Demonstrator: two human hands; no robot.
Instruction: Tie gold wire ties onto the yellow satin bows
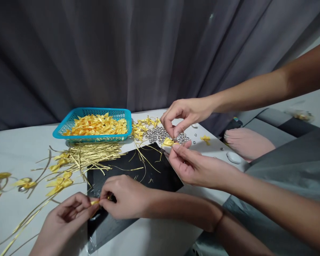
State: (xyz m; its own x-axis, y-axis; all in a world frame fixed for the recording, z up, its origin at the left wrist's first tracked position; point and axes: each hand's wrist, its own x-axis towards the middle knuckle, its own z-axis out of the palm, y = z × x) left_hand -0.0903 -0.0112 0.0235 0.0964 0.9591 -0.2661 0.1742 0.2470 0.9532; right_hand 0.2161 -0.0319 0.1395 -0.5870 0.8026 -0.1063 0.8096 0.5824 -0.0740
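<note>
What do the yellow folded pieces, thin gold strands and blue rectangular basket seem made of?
Yellow folded pieces: probably satiny ribbon; soft sheen and creases, though thin plastic is possible.
Thin gold strands: shiny metallic finish; foil-coated ties or wire, unclear which.
Blue rectangular basket: likely moulded plastic, judging by its even colour and regular holes.

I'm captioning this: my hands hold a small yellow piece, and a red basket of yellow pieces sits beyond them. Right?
The basket is blue, not red, as the head view shows. Your left hand and right hand do hold a small yellow piece.
</note>
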